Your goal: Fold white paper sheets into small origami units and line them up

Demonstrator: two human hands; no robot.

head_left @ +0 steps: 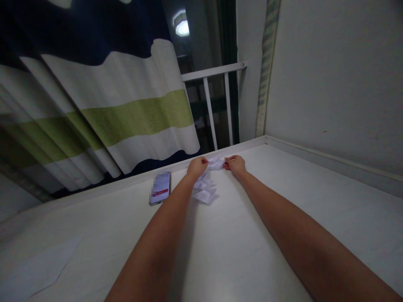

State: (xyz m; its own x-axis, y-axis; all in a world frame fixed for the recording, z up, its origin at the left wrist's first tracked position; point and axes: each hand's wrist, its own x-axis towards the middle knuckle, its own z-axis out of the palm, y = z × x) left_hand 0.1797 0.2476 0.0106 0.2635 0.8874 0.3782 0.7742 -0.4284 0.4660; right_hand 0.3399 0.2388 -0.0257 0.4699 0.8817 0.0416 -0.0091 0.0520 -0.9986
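Near the far edge of the white surface, my left hand (197,166) and my right hand (236,164) pinch opposite sides of a small folded piece of white paper (216,163). The fingers of both hands are closed on it. Just below my left hand lies more folded white paper (205,193) with creased, pointed edges, partly hidden behind my left wrist. Whether the two paper parts are joined, I cannot tell. To the left of my left forearm a phone (160,188) rests flat with its screen lit.
A white sheet of paper (44,268) lies at the lower left of the white surface (220,251). Striped curtains (135,113) hang behind the far edge, beside a white railing (214,72). A pale wall (333,84) with a low ledge (330,165) bounds the right side.
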